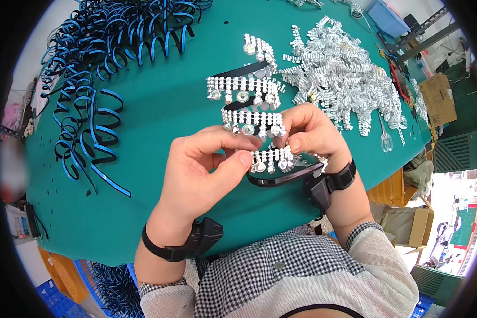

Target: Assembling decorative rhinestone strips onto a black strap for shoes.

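A rhinestone trim winds in loose coils over the table, with rows of silvery stones, dangling clear gems and a black backing. My left hand pinches its near end between thumb and fingertips. On the other side my right hand grips the same trim with thumb and bent fingers. Below the fingertips curves a glossy black band, with stones along its right end. Exactly how band and trim join is hidden by my fingers.
Black-and-blue spiral strips pile up at the far left of the green table. A heap of coiled silvery trim lies at the right, near a clear plastic spoon-like piece. Beyond stand a blue bin and a cardboard box.
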{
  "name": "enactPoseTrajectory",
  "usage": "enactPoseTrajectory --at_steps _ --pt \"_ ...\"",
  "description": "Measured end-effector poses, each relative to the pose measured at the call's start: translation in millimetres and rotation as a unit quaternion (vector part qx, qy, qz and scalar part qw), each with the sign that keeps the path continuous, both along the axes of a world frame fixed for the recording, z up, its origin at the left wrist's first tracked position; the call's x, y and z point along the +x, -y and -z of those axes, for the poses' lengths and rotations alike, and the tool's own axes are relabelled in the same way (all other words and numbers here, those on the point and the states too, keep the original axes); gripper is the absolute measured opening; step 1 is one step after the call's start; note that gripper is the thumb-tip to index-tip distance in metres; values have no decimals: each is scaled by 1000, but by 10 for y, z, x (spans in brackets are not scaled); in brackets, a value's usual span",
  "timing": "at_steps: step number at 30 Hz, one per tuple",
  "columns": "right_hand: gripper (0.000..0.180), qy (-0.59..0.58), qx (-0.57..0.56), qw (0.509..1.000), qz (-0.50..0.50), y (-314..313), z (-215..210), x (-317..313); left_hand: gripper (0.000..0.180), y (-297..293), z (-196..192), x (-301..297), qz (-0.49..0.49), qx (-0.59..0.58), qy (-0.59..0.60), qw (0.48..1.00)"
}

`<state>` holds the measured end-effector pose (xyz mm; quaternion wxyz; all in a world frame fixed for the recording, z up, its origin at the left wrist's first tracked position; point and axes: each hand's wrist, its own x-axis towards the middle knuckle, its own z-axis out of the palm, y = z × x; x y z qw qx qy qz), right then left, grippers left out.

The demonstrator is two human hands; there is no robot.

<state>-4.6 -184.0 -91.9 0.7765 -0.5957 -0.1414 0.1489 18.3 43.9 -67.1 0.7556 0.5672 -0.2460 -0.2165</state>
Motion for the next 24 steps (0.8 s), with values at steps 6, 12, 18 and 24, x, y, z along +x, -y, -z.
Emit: enactPoseTrajectory --at_steps 6,12,18,24 --pt "14 7 -2 999 -33 7 -39 15 12 -18 18 12 16 0 -30 999" --pt "11 12 -7 999 -43 0 -14 15 11 -13 23 2 0 27 -28 999" --pt "11 0 -26 999 -33 -41 -44 0 11 -6 41 13 -18 80 -15 997" --pt "16 9 -14 1000 -2 26 -88 -8 20 -4 4 78 17 33 -22 999"
